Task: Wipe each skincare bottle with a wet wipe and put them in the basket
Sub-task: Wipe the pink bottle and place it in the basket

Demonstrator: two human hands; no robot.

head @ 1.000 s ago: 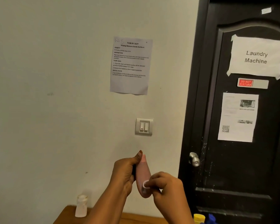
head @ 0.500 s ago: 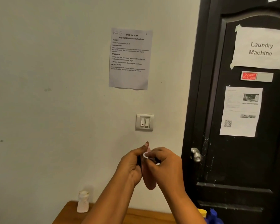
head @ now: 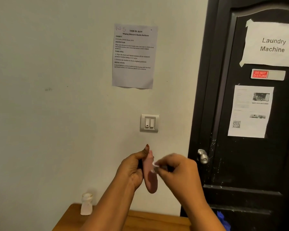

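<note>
My left hand (head: 132,167) grips a pink skincare bottle (head: 151,179) and holds it up in front of the wall, thumb along its upper end. My right hand (head: 177,170) pinches a small white wet wipe (head: 155,165) against the bottle's upper right side. The right hand is motion-blurred. A small whitish bottle (head: 86,204) stands on the wooden table (head: 140,220) at the wall. No basket is in view.
A light switch (head: 149,123) and a taped task sheet (head: 134,55) are on the wall. To the right is a black door (head: 257,155) with a metal knob (head: 203,156) and paper notices. A blue object (head: 223,220) shows at the bottom right.
My right hand slid the wipe from the bottle's lower part up to its top, then slightly down and to the right. The camera view shifted a little.
</note>
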